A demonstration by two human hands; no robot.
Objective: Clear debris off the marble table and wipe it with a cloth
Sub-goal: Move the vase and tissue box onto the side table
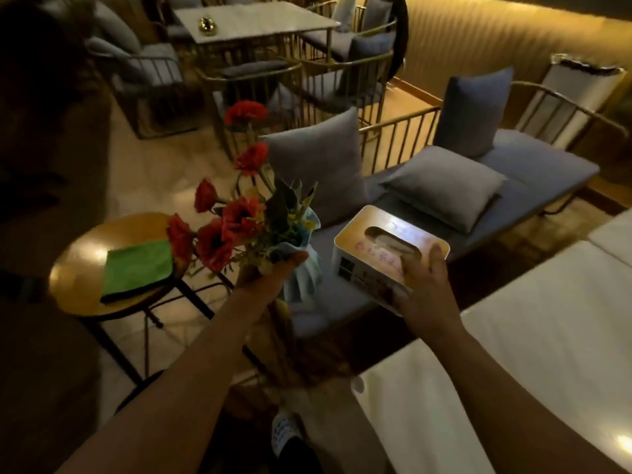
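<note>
- My left hand (273,272) is wrapped around a pale blue vase (305,280), thumb across its front, holding it upright in the air.
- Red flowers (228,223) with green leaves stand out of the vase, spreading up and to the left.
- My right hand (427,280) grasps a tissue box (376,249) by its near end, with my fingers (437,254) laid over the top edge.
- The box is white with a wood-coloured lid. An oval slot in the lid shows a tissue inside, and the box tilts a little.
- Both the vase and the box are off the marble table (519,354), which fills the lower right. They hang beyond its left edge, over the seat of a grey bench (540,165).
- The part of the marble top I can see is pale, with a small spot of reflected light near the bottom right corner.
- The green cloth (138,268) lies folded flat on a small round side table (77,271) to my left, well apart from the marble table and from both hands.
- Three grey cushions (316,159) sit on the bench, two propped against its railed back and one lying flat.
- Farther back stands another pale table (260,27) with a small gold object (209,25) on it and grey-cushioned chairs (260,71) around it.
- The room is dim and lit in a warm yellow.
</note>
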